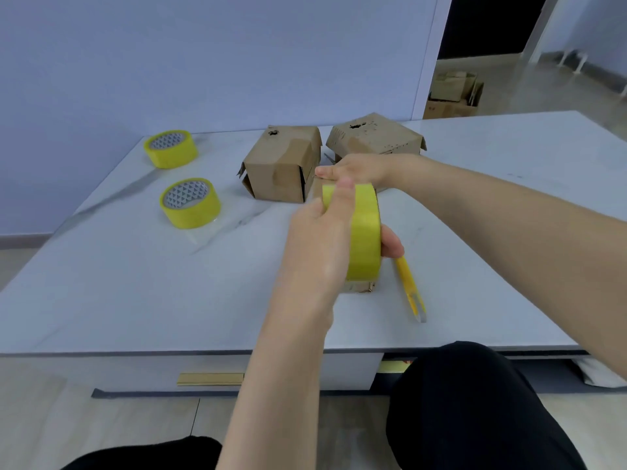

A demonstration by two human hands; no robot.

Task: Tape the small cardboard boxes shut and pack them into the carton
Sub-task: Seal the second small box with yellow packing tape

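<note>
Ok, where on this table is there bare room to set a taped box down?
Two bare patches: the near-left tabletop, between the nearer tape roll and the front edge, and the right side beyond the yellow knife. Crowded: the middle, where the left box and right box sit behind the left hand, right hand and held tape roll.

Two brown boxes sit at the back of the counter (pixel 135 283). The left box (pixel 281 167) is upright, with a tape strip over its top and front and its side flaps ajar. The right box (pixel 373 137) has a torn, pitted top. A third box (pixel 359 286) lies nearer, mostly hidden. A yellow tape roll (pixel 364 232) is held on edge over it.
</note>
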